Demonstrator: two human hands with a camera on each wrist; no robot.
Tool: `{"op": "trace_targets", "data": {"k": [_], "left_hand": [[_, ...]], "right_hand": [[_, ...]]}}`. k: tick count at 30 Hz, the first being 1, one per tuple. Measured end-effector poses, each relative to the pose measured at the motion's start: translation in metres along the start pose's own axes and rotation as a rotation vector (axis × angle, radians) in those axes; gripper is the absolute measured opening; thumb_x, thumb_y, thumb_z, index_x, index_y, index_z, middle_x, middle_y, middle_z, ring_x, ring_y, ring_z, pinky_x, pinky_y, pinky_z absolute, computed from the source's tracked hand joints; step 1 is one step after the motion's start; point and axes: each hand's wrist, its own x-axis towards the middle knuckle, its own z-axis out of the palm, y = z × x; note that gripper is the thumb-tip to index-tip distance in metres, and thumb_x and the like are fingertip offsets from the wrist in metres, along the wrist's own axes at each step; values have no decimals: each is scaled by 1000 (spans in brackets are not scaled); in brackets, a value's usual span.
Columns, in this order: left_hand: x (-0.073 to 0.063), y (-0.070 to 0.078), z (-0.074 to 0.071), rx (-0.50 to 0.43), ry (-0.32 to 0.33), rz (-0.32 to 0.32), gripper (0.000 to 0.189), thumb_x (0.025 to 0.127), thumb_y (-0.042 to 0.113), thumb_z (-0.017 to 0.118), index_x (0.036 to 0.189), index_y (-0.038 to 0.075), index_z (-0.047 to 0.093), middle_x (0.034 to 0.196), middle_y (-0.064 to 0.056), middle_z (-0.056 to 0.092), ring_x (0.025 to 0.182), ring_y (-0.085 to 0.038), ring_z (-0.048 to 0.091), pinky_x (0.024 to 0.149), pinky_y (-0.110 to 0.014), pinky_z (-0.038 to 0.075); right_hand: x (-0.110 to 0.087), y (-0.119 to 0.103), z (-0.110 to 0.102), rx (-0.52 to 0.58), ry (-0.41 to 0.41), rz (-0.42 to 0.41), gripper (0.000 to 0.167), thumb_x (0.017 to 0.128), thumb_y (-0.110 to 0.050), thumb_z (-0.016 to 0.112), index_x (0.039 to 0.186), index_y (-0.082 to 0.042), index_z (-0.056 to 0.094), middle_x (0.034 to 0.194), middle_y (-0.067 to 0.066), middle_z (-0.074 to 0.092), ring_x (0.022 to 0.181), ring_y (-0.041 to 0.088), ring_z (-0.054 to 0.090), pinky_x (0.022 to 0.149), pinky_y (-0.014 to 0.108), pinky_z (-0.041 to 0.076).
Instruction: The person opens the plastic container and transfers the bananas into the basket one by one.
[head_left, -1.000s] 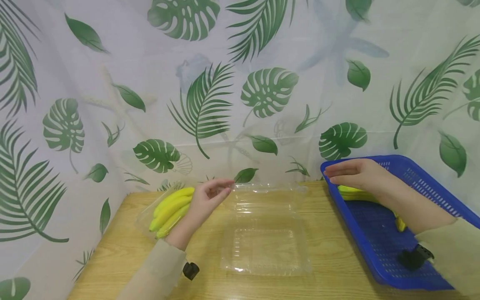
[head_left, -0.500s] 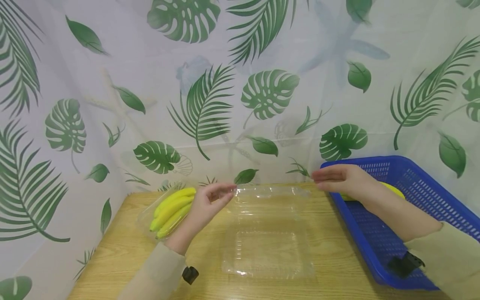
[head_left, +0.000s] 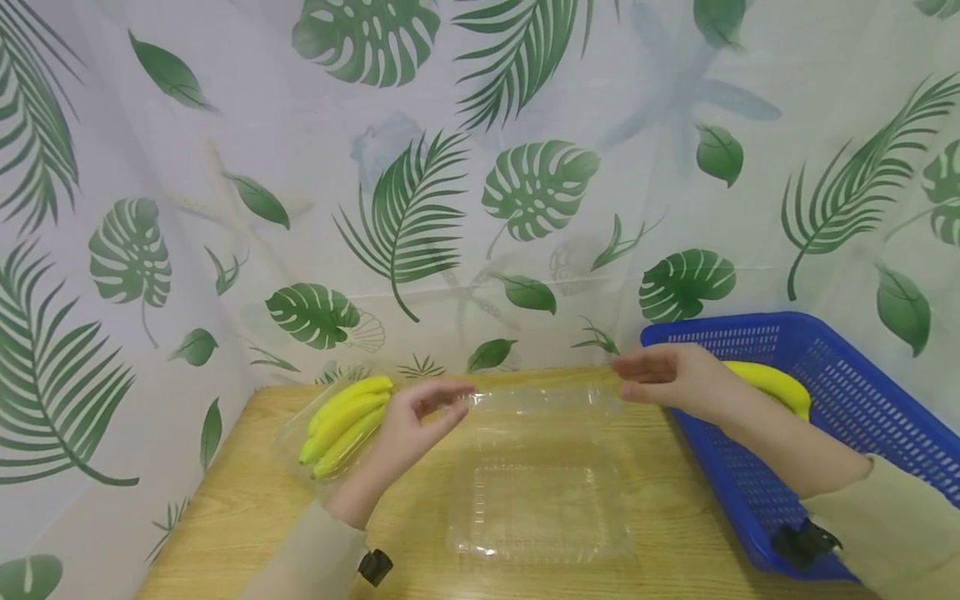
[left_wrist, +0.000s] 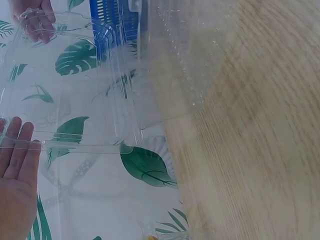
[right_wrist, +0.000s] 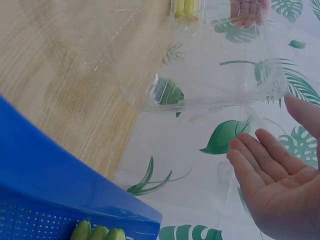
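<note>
A clear plastic clamshell container (head_left: pixel 536 508) lies on the wooden table with its lid (left_wrist: pixel 65 100) raised at the far side. My left hand (head_left: pixel 420 417) is at the lid's left edge, its extended fingers overlapping the plastic in the left wrist view. On the other side my right hand (head_left: pixel 671 379) has straight fingers behind the lid's right edge and the thumb close to its corner (right_wrist: pixel 280 90). Neither hand has its fingers curled round anything. Through the clear lid, each wrist view shows the opposite hand.
At the left, another clear container holds a bunch of yellow bananas (head_left: pixel 341 429). A blue perforated basket (head_left: pixel 847 358) stands at the right with more bananas (head_left: pixel 772 385), partly hidden by my right forearm. A leaf-printed curtain (head_left: pixel 480 208) hangs behind the table.
My right hand has moved left from over the basket to the lid's right edge and come slightly lower. My left hand has dipped a little, and the lid's top edge sits lower.
</note>
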Motion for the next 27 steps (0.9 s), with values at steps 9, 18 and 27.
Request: {"op": "trace_targets", "data": {"k": [9, 18, 27], "left_hand": [[-13, 1, 3, 6, -17, 56, 29, 98, 1, 72, 127, 0, 73, 130, -19, 75, 120, -16, 71, 112, -24, 55], [-26, 1, 7, 61, -31, 129, 30, 94, 1, 77, 124, 3, 75, 128, -16, 76, 122, -12, 69, 113, -30, 56], [-40, -1, 9, 143, -61, 193, 32, 90, 6, 82, 121, 10, 77, 130, -10, 77, 122, -26, 73, 112, -41, 58]], "right_hand": [[-6, 5, 11, -34, -5, -50, 59, 100, -28, 77, 145, 5, 59, 146, 24, 65, 133, 43, 64, 109, 54, 58], [-12, 13, 20, -69, -22, -79, 57, 98, -29, 78, 141, 5, 63, 141, 24, 68, 130, 43, 66, 107, 53, 59], [-20, 19, 30, -37, -69, -87, 55, 97, -26, 79, 139, 7, 64, 139, 24, 69, 128, 43, 68, 103, 49, 61]]}}
